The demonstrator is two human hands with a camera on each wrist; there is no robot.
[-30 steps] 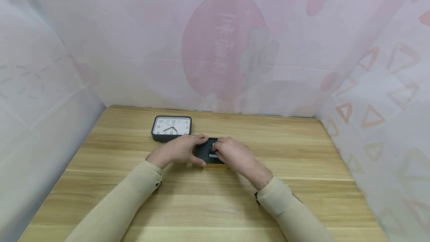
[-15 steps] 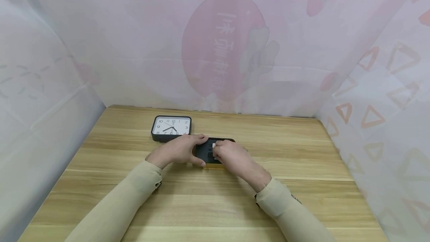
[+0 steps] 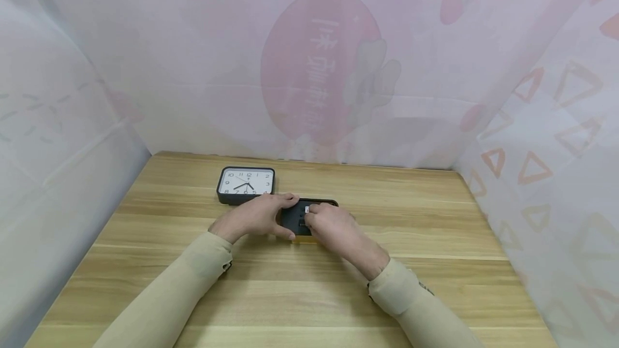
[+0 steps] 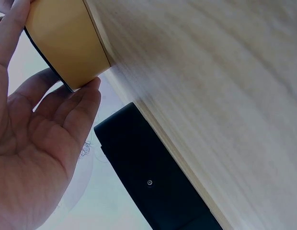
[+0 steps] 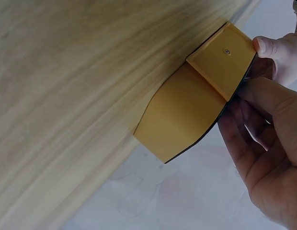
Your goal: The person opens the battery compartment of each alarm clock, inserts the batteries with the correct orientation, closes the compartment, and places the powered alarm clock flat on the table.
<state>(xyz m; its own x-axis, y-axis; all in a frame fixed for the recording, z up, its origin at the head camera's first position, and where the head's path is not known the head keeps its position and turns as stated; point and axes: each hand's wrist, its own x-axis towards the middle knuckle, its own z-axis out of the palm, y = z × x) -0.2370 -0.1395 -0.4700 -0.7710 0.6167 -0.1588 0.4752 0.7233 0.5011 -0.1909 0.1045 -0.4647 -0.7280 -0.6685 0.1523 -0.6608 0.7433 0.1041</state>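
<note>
A yellow-sided clock lies face down on the table, its black back turned up. My left hand grips the left end, thumb on the near side and fingers on the far side. Over the middle of the back, my right hand has its fingers curled at the battery slot, beside a small white label. A sliver of silver, apparently the battery, shows by the right fingertips in the right wrist view; the rest is hidden by the fingers.
A second clock, black-framed with a white dial, lies face up just behind the left hand. In the left wrist view its dark side stands close by. The wooden table meets printed cloth walls at the back and sides.
The right hand has shifted slightly along the clock's back, baring its far right edge. The silver battery, seen in the slot a second ago, is now covered by the fingers. The left hand stays put.
</note>
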